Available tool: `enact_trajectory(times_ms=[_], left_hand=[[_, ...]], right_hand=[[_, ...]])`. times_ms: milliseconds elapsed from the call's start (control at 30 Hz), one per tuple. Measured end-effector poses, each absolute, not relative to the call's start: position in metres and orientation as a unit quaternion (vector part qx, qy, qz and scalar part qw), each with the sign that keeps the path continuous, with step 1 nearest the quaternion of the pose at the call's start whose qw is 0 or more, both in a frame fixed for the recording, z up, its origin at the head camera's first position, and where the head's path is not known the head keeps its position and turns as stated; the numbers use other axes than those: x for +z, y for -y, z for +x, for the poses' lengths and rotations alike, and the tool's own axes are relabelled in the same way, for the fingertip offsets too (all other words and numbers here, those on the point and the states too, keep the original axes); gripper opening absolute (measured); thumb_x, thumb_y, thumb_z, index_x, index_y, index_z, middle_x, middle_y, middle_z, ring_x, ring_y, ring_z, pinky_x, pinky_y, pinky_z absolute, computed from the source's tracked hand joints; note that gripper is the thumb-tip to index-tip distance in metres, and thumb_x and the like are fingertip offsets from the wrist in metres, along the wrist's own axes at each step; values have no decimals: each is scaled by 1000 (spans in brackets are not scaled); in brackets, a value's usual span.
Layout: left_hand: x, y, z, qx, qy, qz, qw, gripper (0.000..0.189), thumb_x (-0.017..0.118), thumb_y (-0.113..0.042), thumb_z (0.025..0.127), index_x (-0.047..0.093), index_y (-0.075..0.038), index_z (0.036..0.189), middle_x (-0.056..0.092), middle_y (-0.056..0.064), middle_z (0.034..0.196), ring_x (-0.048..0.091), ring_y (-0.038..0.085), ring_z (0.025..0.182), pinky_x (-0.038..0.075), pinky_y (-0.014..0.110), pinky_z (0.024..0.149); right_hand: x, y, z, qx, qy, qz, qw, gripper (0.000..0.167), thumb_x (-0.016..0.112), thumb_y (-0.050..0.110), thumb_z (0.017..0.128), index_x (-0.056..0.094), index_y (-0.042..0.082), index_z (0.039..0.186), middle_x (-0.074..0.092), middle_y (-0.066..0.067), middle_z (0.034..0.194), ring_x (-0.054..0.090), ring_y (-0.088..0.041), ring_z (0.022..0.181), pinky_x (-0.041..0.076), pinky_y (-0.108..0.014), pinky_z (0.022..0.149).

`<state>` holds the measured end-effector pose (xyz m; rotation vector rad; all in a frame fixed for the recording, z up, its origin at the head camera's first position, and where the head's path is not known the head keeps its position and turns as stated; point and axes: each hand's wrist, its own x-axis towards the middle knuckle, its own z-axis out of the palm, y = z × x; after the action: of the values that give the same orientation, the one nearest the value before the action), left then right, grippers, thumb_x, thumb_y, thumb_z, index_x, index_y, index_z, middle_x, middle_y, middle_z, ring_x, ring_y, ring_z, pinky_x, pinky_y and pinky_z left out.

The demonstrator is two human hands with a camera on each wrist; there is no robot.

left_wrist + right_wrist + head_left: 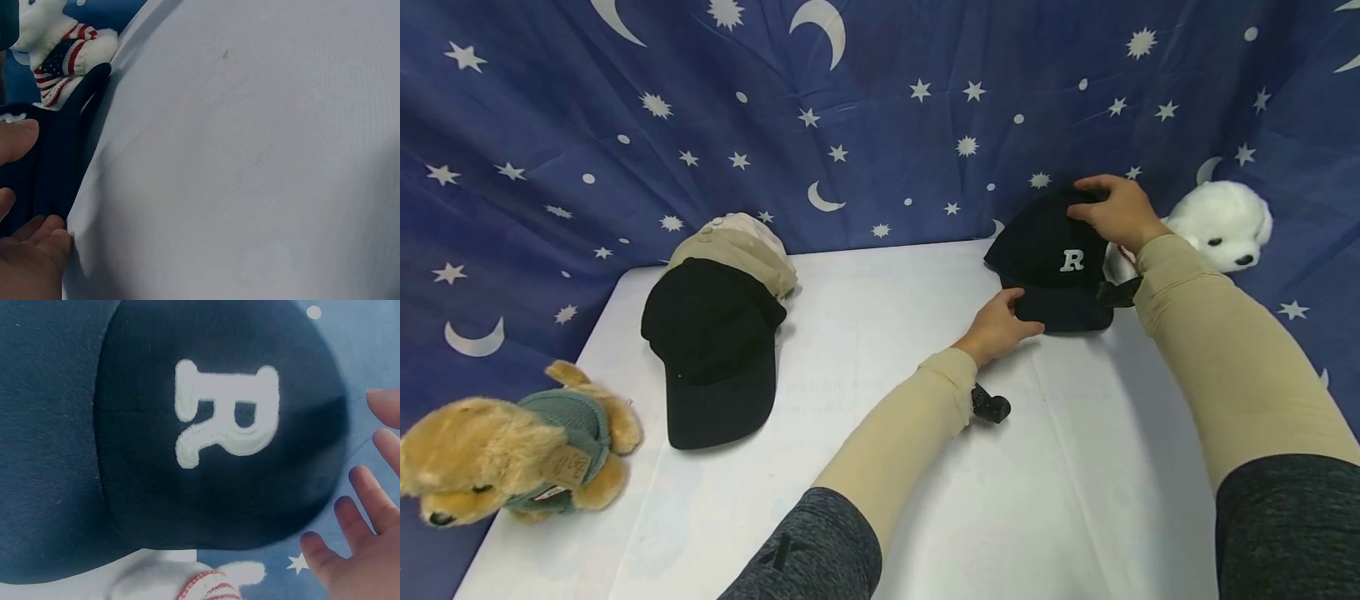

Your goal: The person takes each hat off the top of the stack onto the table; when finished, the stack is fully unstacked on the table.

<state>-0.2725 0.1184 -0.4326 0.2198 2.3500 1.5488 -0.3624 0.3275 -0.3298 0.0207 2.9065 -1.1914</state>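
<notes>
A dark baseball cap [1030, 237] with a white letter R stands at the back right of the table, its brim toward me. My left hand [996, 329] is at the left side of the brim, thumb and fingers spread apart. In the left wrist view, the fingertips of that hand [34, 256] are at the cap's edge. At the top of the crown is my right hand [1116, 208]. The right wrist view has this hand [362, 537] with fingers spread beside the crown, and a gap shows between them and the cap [144, 500].
Behind the cap sits a white plush dog [1221, 221] in a striped sweater. A black cap [715, 333] overlaps beige caps [737, 250] at the left. A tan plush dog [482, 450] lies at the table's [850, 350] left edge. A starry blue cloth [880, 108] hangs behind.
</notes>
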Motion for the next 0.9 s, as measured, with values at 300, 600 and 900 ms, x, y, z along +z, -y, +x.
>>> enact_trajectory(times_ms=[300,600,900], left_hand=[[-427,-109,-269,545,-820,79,154,66,78,-22,89,49,-14,148,52,4,146,51,13,129,40,23,104],[-416,-82,-265,572,-802,82,149,67,77,-19,89,47,-13,149,46,7,151,50,20,133,44,28,103],[-407,-42,-260,561,-810,95,140,67,75,-24,90,46,-15,150,45,5,151,49,19,133,45,32,102]], right_hand=[[-328,-325,-354,-391,-920,-1,9,65,60,32,98,38,5,154,31,-19,159,28,-40,143,27,-57,112],[-327,-322,-344,-394,-919,-27,-11,63,62,29,97,43,2,151,35,-20,156,31,-41,141,29,-58,111],[-332,-305,-326,-384,-920,-76,-2,61,62,27,98,43,-1,149,25,-24,159,28,-46,141,26,-65,109]])
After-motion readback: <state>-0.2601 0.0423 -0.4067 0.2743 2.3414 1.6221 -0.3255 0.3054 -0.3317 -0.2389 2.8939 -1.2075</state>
